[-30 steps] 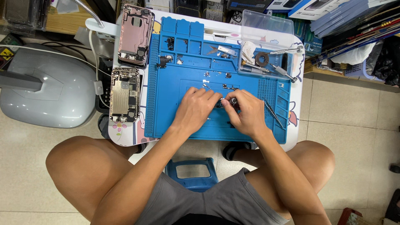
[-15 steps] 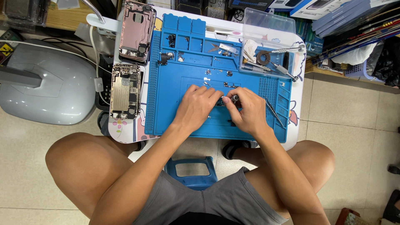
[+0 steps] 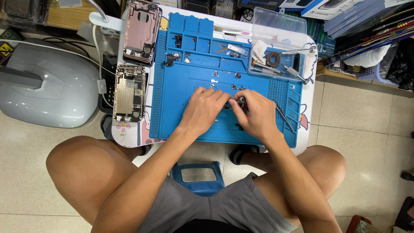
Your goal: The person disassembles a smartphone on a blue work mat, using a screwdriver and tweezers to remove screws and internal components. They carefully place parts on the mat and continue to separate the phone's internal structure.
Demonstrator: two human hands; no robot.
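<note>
A blue repair mat [image 3: 181, 112] covers a small white table. My left hand [image 3: 202, 110] rests on the mat's middle with its fingertips pressed on a small dark part [image 3: 226, 106]. My right hand [image 3: 256, 114] is beside it, shut on a small screwdriver [image 3: 241, 100] with a silver top that stands upright over that part. Tiny screws and metal pieces [image 3: 214, 80] lie scattered on the mat just beyond my fingers. The part under my fingers is mostly hidden.
Two opened phone bodies lie at the table's left edge: a pink back shell [image 3: 141, 30] and a chassis with exposed boards [image 3: 128, 92]. A clear lidded box [image 3: 278, 51] with tools sits at the back right. Tweezers [image 3: 282, 114] lie right of my hand. A grey appliance [image 3: 43, 82] stands left.
Both hands stay together over the mat's middle with only slight shifts of the fingers. The camera view has moved a little.
</note>
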